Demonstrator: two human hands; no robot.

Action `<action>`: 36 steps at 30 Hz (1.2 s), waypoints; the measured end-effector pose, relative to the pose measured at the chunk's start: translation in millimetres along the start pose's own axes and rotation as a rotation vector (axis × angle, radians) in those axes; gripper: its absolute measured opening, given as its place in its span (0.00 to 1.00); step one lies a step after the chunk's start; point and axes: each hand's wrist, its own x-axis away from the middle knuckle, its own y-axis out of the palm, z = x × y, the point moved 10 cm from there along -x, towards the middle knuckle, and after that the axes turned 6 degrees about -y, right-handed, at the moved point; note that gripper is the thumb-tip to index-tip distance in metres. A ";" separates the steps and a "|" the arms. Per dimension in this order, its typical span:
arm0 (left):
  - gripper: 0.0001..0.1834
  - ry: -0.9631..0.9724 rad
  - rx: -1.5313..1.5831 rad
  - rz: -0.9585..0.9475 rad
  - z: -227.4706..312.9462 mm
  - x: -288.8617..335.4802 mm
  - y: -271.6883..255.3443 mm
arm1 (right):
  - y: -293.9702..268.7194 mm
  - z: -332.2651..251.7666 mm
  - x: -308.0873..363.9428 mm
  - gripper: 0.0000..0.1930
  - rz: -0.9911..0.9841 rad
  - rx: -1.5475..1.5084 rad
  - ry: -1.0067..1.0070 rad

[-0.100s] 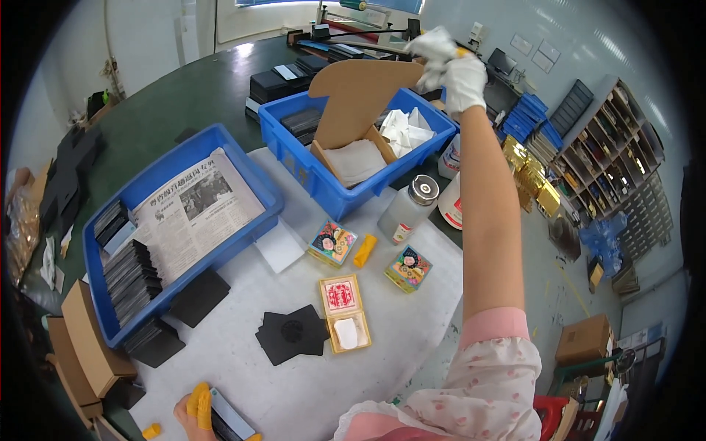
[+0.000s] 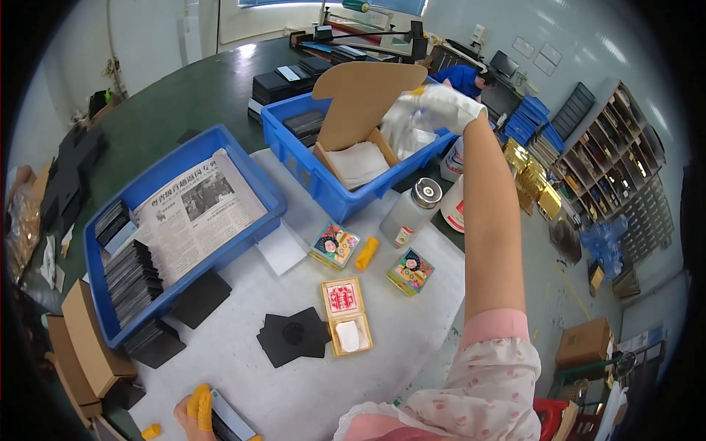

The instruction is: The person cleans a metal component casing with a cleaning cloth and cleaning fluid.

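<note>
My left hand (image 2: 194, 416), with yellow covers on its fingers, is closed on a stack of black cards (image 2: 234, 420) with a pale blue-grey face, at the lower edge. My right hand (image 2: 441, 110), in a white glove, reaches over the right part of the far blue bin (image 2: 327, 192). Motion smears its fingers, so their grip is hidden. Beside it in the bin stands a brown cardboard box (image 2: 368, 87) with its lid raised and white sheets (image 2: 360, 163) inside. Several black cards (image 2: 294, 336) lie fanned on the white table cover, next to an open yellow box (image 2: 344, 316) with a white piece in it.
A blue tray (image 2: 273, 209) with newspaper (image 2: 209, 213) and rows of black cards (image 2: 132, 283) stands left. Two colourful boxes (image 2: 334, 245), a yellow roll (image 2: 367, 253) and a metal-capped bottle (image 2: 412, 213) stand mid-table. A person in blue (image 2: 463, 79) bends in the background.
My right hand has swung down and leftward to the bin's right part. A person in blue now shows behind it. My left hand stays with the stack of cards.
</note>
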 end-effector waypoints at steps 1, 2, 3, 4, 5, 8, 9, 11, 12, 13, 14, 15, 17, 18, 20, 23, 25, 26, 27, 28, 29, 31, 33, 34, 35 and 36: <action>0.46 -0.032 -0.018 0.004 -0.4 3.6 -1.6 | 14.3 -19.7 -12.4 0.13 -0.106 -0.002 0.059; 0.46 -0.063 -0.023 0.022 -0.2 8.8 -5.1 | 21.0 -42.0 -22.1 0.16 -0.215 0.000 0.117; 0.45 -0.082 -0.022 0.040 0.1 12.8 -8.8 | 17.2 -60.7 -20.8 0.19 -0.327 0.014 0.178; 0.45 -0.088 -0.027 0.042 0.4 14.0 -9.7 | 10.4 -75.2 -26.8 0.22 -0.442 0.040 0.242; 0.46 -0.102 -0.014 0.030 -1.9 13.6 -8.8 | -1.5 -85.2 -23.8 0.25 -0.563 0.074 0.310; 0.46 -0.101 -0.001 0.009 -2.5 10.5 -6.6 | 59.7 -47.6 15.7 0.24 -0.714 -0.136 0.641; 0.46 -0.040 0.030 -0.015 0.6 1.2 0.6 | 96.7 4.6 42.8 0.24 -0.687 0.008 0.531; 0.47 -0.131 -0.001 0.009 -3.8 8.5 -6.4 | 83.9 -74.5 -4.5 0.23 -0.703 -0.130 0.491; 0.47 -0.146 0.003 0.014 -2.4 10.5 -7.6 | 62.5 -95.4 -9.4 0.23 -0.728 -0.204 0.508; 0.47 -0.148 0.010 0.012 -2.0 9.0 -7.1 | 58.3 -96.9 -10.9 0.20 -0.706 -0.190 0.439; 0.47 -0.135 -0.007 0.006 -1.4 7.1 -6.7 | 58.6 -92.0 -5.2 0.20 -0.711 -0.184 0.437; 0.48 -0.122 -0.024 0.001 -0.7 6.2 -6.0 | 50.6 -80.8 -4.4 0.18 -0.555 -0.243 0.493; 0.48 -0.112 -0.023 0.008 -3.3 6.7 -6.6 | 39.1 -74.8 -4.1 0.15 -0.506 -0.301 0.601; 0.48 -0.098 -0.024 0.018 -2.4 6.5 -7.9 | 37.2 -73.3 -6.1 0.15 -0.504 -0.300 0.599; 0.48 -0.086 -0.028 0.014 -1.8 5.0 -7.8 | 14.3 -55.0 -7.1 0.16 -0.385 -0.147 0.619; 0.48 -0.083 -0.049 0.015 -1.6 4.6 -8.5 | -33.6 -15.9 -2.0 0.19 -0.049 -0.137 0.795; 0.47 -0.074 -0.060 0.018 -2.6 6.2 -9.4 | -78.5 7.2 9.5 0.20 0.261 -0.338 0.899; 0.46 -0.070 -0.055 0.018 -3.3 6.6 -8.1 | -115.4 3.7 5.1 0.20 0.332 -0.171 0.854; 0.45 -0.064 -0.050 0.020 -2.8 7.5 -8.1 | -141.6 8.0 11.7 0.17 0.503 -0.179 0.912; 0.45 -0.056 -0.048 0.030 -0.1 6.8 -9.3 | -146.2 22.9 20.9 0.15 0.681 -0.528 0.978; 0.49 -0.122 -0.097 0.010 -2.8 7.4 -9.0 | -164.3 15.0 15.8 0.15 0.800 -0.689 0.948; 0.54 -0.193 -0.147 0.006 -4.7 9.6 -13.6 | -204.6 -5.5 7.4 0.15 0.926 -0.861 0.900; 0.58 -0.239 -0.123 -0.041 -6.7 14.3 -11.9 | -252.0 -33.0 -3.5 0.16 1.136 -1.114 0.688; 0.58 -0.242 -0.125 -0.027 -8.0 18.3 -13.9 | -275.8 -39.7 -2.1 0.16 1.144 -1.121 0.677; 0.58 -0.111 -0.113 0.030 -1.4 15.9 -17.7 | -307.6 -46.8 4.6 0.16 1.148 -0.991 0.631; 0.58 0.018 -0.101 0.085 6.5 16.2 -20.5 | -337.5 -56.1 12.6 0.16 1.147 -0.863 0.587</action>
